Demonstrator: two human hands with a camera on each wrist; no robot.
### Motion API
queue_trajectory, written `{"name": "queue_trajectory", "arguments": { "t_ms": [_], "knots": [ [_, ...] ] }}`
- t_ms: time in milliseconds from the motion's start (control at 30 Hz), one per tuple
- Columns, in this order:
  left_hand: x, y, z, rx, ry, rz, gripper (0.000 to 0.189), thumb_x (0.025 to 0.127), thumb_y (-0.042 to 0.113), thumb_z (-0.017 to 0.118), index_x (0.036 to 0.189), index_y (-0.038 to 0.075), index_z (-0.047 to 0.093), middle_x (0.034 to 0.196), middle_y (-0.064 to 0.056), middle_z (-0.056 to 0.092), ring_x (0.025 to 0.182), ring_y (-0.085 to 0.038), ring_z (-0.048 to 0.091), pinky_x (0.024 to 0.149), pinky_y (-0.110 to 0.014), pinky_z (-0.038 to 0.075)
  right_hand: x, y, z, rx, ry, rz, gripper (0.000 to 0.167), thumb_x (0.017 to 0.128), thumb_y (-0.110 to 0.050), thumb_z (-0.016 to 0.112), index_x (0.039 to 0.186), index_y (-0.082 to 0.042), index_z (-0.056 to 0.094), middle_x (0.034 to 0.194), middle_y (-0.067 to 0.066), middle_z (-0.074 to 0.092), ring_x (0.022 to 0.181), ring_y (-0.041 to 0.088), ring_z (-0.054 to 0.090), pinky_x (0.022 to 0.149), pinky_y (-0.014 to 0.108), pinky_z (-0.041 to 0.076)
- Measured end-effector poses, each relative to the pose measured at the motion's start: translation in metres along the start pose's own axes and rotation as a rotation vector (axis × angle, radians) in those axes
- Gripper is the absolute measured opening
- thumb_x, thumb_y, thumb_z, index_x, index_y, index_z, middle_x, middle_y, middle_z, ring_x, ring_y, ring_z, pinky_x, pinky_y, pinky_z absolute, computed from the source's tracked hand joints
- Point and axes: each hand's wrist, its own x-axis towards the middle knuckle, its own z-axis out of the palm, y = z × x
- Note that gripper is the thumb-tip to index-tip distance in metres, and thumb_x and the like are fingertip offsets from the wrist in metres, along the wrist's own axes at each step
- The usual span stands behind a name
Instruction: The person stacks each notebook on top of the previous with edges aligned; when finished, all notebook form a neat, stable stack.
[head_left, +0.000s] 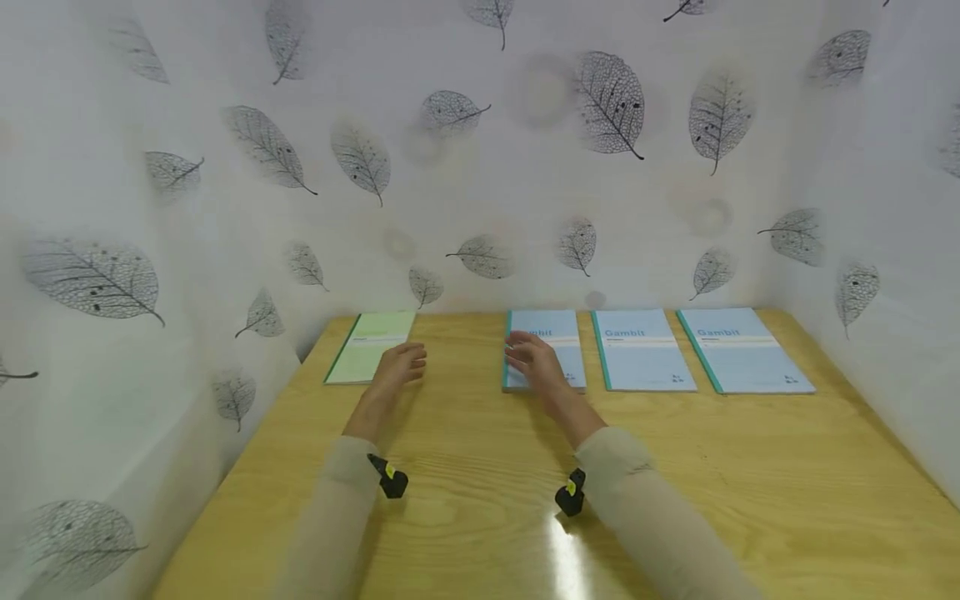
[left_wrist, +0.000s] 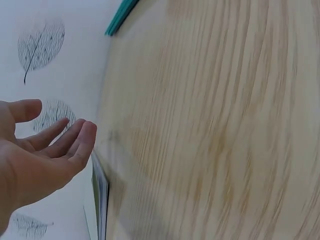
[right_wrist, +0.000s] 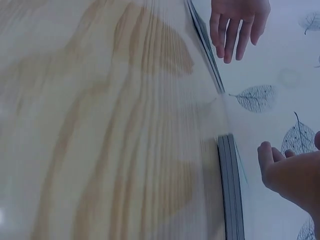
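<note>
In the head view my left hand (head_left: 392, 372) hovers at the right edge of a green notebook (head_left: 363, 354), fingers loosely bent and holding nothing. The left wrist view shows that hand (left_wrist: 47, 160) palm up with its fingers apart, beside the notebook's edge (left_wrist: 101, 200). My right hand (head_left: 538, 363) is over the left part of a blue Gambit notebook (head_left: 558, 354), covering some of its title. From the right wrist, the hand (right_wrist: 292, 172) appears above a small stack of notebooks (right_wrist: 231, 185), apart from it and gripping nothing.
Two more blue Gambit notebooks, one in the middle (head_left: 647, 358) and one at the far right (head_left: 746, 358), lie along the back of the wooden table (head_left: 465, 467). A leaf-patterned white covering (head_left: 510, 183) rises behind the table and at both sides.
</note>
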Motion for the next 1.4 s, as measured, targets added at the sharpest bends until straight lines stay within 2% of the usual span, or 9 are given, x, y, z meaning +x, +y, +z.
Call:
{"name": "queue_trajectory", "arguments": {
  "t_ms": [100, 233, 467, 600, 800, 967, 1133, 1300, 1400],
  "knots": [
    [0.004, 0.000, -0.013, -0.006, 0.038, -0.015, 0.053, 0.113, 0.023, 0.040, 0.155, -0.009, 0.035, 0.157, -0.030, 0.040, 0.145, -0.044, 0.042, 0.122, -0.048, 0.038, 0.003, 0.004, 0.005, 0.010, -0.045, 0.027, 0.054, 0.109, -0.009, 0.037, 0.157, 0.011, 0.025, 0.164, 0.031, 0.027, 0.153, 0.046, 0.026, 0.127, 0.047, 0.028],
    [0.005, 0.000, -0.034, -0.007, 0.101, -0.042, 0.056, 0.113, 0.025, 0.039, 0.156, -0.010, 0.032, 0.158, -0.031, 0.040, 0.146, -0.043, 0.042, 0.121, -0.047, 0.040, 0.007, 0.009, 0.012, -0.009, -0.059, 0.087, 0.056, 0.108, -0.010, 0.040, 0.158, 0.010, 0.025, 0.164, 0.031, 0.028, 0.151, 0.047, 0.030, 0.126, 0.050, 0.030],
    [-0.002, -0.006, -0.087, -0.003, 0.186, -0.121, 0.060, 0.112, 0.026, 0.031, 0.160, -0.009, 0.020, 0.164, -0.031, 0.028, 0.151, -0.044, 0.033, 0.123, -0.046, 0.037, 0.013, 0.021, 0.028, 0.043, -0.078, 0.186, 0.057, 0.108, -0.010, 0.039, 0.159, 0.011, 0.022, 0.163, 0.033, 0.028, 0.150, 0.048, 0.033, 0.124, 0.052, 0.032],
    [-0.007, -0.006, -0.106, 0.001, 0.197, -0.127, 0.062, 0.112, 0.028, 0.030, 0.161, -0.009, 0.019, 0.166, -0.030, 0.026, 0.152, -0.043, 0.030, 0.124, -0.046, 0.034, 0.017, 0.030, 0.043, 0.073, -0.108, 0.207, 0.059, 0.108, -0.011, 0.039, 0.159, 0.012, 0.020, 0.163, 0.034, 0.027, 0.149, 0.047, 0.034, 0.124, 0.050, 0.033],
    [-0.007, -0.005, -0.117, 0.002, 0.178, -0.156, 0.063, 0.112, 0.030, 0.029, 0.162, -0.006, 0.017, 0.168, -0.027, 0.021, 0.155, -0.041, 0.025, 0.127, -0.046, 0.030, 0.021, 0.044, 0.059, 0.100, -0.109, 0.266, 0.057, 0.109, -0.011, 0.040, 0.158, 0.012, 0.021, 0.162, 0.034, 0.028, 0.149, 0.046, 0.035, 0.122, 0.050, 0.037],
    [-0.007, -0.016, -0.133, 0.075, 0.198, -0.214, 0.067, 0.111, 0.036, 0.029, 0.162, -0.006, 0.017, 0.170, -0.026, 0.016, 0.157, -0.042, 0.019, 0.129, -0.048, 0.021, 0.023, 0.050, 0.073, 0.099, -0.087, 0.275, 0.056, 0.110, -0.014, 0.041, 0.159, 0.009, 0.025, 0.162, 0.034, 0.029, 0.150, 0.046, 0.035, 0.120, 0.053, 0.039],
    [-0.004, -0.029, -0.139, 0.101, 0.230, -0.282, 0.072, 0.109, 0.042, 0.028, 0.163, -0.004, 0.013, 0.172, -0.024, 0.006, 0.158, -0.042, 0.008, 0.131, -0.052, 0.010, 0.023, 0.052, 0.080, 0.112, -0.081, 0.287, 0.057, 0.111, -0.017, 0.041, 0.160, 0.008, 0.025, 0.162, 0.033, 0.030, 0.150, 0.045, 0.035, 0.120, 0.054, 0.040],
    [0.003, -0.029, -0.139, 0.103, 0.259, -0.281, 0.072, 0.109, 0.040, 0.029, 0.163, -0.004, 0.014, 0.172, -0.024, 0.009, 0.158, -0.041, 0.012, 0.130, -0.051, 0.012, 0.028, 0.055, 0.086, 0.076, -0.077, 0.270, 0.057, 0.109, -0.012, 0.042, 0.158, 0.010, 0.025, 0.161, 0.033, 0.033, 0.148, 0.045, 0.038, 0.121, 0.052, 0.039],
    [0.005, -0.029, -0.137, 0.123, 0.251, -0.267, 0.071, 0.110, 0.039, 0.028, 0.162, -0.007, 0.013, 0.171, -0.025, 0.011, 0.158, -0.041, 0.013, 0.130, -0.050, 0.013, 0.031, 0.056, 0.089, 0.052, -0.078, 0.260, 0.056, 0.109, -0.012, 0.044, 0.158, 0.011, 0.027, 0.160, 0.033, 0.035, 0.147, 0.044, 0.040, 0.122, 0.050, 0.038]
  ]
}}
